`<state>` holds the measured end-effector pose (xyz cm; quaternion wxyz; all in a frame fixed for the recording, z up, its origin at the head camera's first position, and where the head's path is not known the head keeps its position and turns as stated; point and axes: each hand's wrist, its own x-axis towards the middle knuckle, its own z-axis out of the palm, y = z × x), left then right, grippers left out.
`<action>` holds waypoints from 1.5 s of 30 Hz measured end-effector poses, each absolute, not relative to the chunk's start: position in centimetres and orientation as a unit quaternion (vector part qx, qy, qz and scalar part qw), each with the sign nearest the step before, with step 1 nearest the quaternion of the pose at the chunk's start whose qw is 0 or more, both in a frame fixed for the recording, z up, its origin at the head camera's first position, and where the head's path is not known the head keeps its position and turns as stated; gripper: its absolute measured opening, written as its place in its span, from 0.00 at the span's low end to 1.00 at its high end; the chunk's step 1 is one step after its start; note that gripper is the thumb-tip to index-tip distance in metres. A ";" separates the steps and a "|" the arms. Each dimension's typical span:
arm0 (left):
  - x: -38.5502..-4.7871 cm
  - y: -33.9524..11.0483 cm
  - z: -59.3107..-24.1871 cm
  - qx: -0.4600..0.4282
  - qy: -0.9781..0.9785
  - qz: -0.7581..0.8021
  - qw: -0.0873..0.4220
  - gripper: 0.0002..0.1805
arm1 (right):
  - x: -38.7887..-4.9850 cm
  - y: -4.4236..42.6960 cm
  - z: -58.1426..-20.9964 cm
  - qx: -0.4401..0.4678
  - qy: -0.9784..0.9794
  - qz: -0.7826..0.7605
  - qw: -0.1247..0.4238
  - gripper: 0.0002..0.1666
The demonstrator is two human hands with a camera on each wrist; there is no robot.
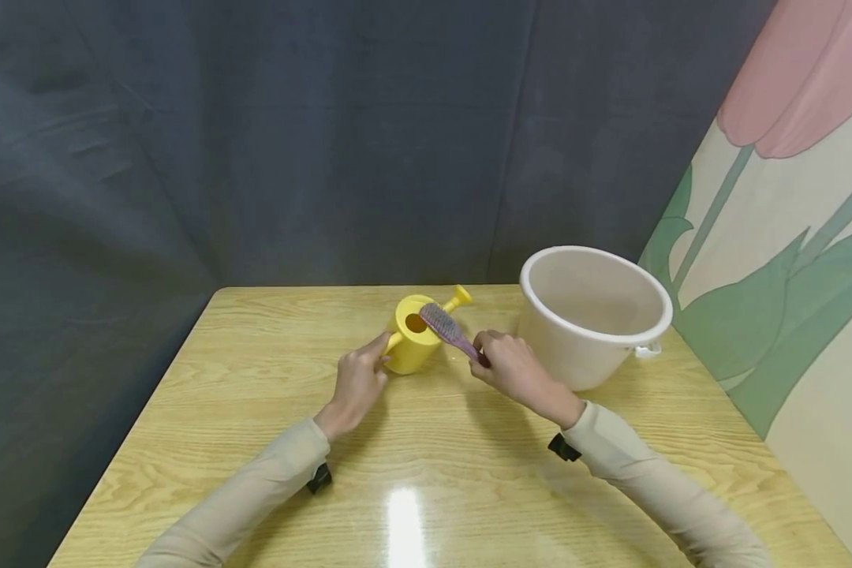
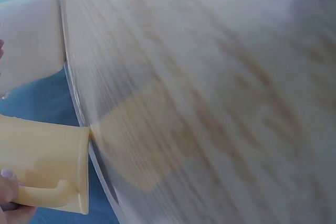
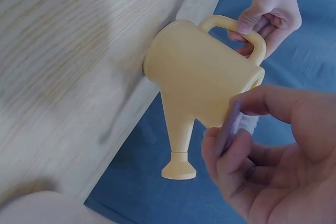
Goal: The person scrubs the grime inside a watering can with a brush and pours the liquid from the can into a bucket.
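Note:
A yellow watering can (image 1: 409, 355) stands upright on the wooden table, its spout pointing to the back right. My left hand (image 1: 358, 383) grips the can's handle (image 3: 231, 23), thumb and fingers curled round it. A purple hairbrush (image 1: 449, 327) is pinched by its handle in my right hand (image 1: 511, 364). The brush's bristled head is over the can's open top, bristles facing up toward the head camera. Whether brush and rim touch, I cannot tell. In the right wrist view the fingers hide most of the brush.
A large white bucket (image 1: 568, 347) stands on the table (image 1: 270, 347) just right of my right hand. Behind the table hangs a dark curtain (image 1: 362, 142). A wall (image 1: 809, 315) painted with tulips borders the right side.

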<state>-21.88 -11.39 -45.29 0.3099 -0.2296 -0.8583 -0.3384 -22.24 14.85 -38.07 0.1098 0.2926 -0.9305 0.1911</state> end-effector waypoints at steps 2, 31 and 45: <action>-21.9 -11.4 -45.3 -0.228 -0.859 -0.338 0.310 0.28 | -22.2 14.9 -38.1 0.280 -0.934 0.194 0.105 0.06; -21.7 -11.9 -45.6 -0.206 -0.867 -0.345 0.293 0.24 | -22.6 16.4 -39.8 0.172 -0.970 0.173 0.026 0.13; -21.4 -11.9 -45.4 -0.205 -0.868 -0.346 0.290 0.24 | -23.2 16.7 -41.0 0.148 -0.973 0.176 -0.035 0.15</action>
